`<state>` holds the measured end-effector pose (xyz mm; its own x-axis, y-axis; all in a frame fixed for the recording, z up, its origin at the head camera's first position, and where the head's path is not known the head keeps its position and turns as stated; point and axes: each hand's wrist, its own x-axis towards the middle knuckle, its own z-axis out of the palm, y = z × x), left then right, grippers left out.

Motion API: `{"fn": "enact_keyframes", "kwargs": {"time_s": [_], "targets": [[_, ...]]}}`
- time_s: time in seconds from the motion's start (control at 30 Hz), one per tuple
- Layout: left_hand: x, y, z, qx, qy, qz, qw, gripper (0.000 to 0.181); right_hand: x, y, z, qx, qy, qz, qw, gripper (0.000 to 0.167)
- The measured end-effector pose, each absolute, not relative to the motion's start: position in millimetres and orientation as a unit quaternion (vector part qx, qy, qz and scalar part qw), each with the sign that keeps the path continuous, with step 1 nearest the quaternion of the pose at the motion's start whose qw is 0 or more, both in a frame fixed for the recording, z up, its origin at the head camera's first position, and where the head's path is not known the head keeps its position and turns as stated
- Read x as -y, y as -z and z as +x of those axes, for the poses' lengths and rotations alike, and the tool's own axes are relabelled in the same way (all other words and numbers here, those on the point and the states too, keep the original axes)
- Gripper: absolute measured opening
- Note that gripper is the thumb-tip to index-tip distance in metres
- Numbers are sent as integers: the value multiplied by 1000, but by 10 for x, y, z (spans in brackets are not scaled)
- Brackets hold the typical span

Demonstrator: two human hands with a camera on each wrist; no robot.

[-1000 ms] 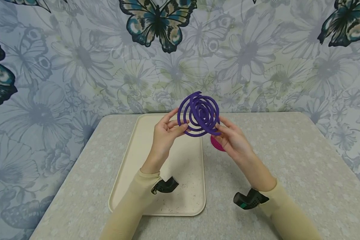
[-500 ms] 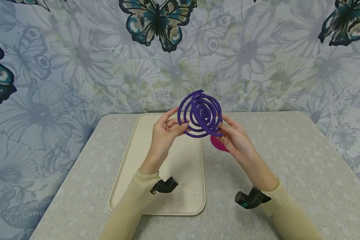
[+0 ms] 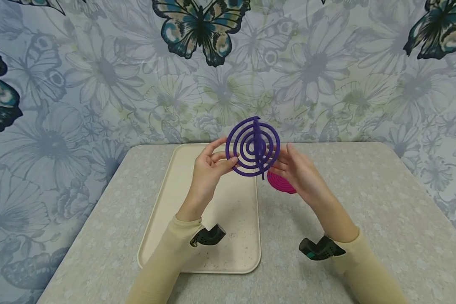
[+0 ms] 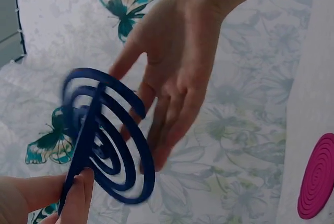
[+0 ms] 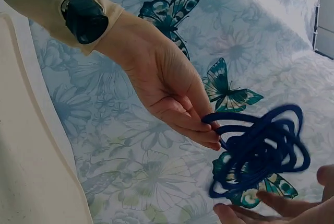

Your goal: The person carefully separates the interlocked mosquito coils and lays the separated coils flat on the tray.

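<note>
A cream tray (image 3: 232, 207) lies below the left hand (image 3: 208, 172), whose thumb and fingers pinch a purple spiral (image 3: 257, 143) just to that hand's right; a pink coiled disc (image 3: 280, 183) lies below the right hand (image 3: 301, 172), whose fingers extend loosely beside the spiral; contact is unclear.

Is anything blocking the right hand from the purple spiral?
Nothing I can see. The right hand is right by the purple spiral, the left hand pinches its other side, and the pink spiral lies below on the table.
</note>
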<state>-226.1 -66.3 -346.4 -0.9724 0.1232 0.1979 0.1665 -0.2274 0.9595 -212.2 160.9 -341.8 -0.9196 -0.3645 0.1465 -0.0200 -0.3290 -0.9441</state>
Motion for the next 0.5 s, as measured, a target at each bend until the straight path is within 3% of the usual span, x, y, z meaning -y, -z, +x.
{"fn": "enact_keyframes", "kwargs": {"time_s": [0.07,0.17,0.33,0.5], "targets": [[644,3480,-2260,632,765,-119,25,57,-1608,3418,-2115,-564,791,-201,121,48],[624,3502,-2262,650,749,-120,43,58,-1592,3417,-2098,-567,792,-197,114,37],[620,3509,-2260,659,740,-121,63,56,-1577,3414,-2090,-624,772,-119,26,48],[624,3515,-2271,670,729,-128,59,53,-1600,3459,-2120,-709,698,-80,-54,28]]}}
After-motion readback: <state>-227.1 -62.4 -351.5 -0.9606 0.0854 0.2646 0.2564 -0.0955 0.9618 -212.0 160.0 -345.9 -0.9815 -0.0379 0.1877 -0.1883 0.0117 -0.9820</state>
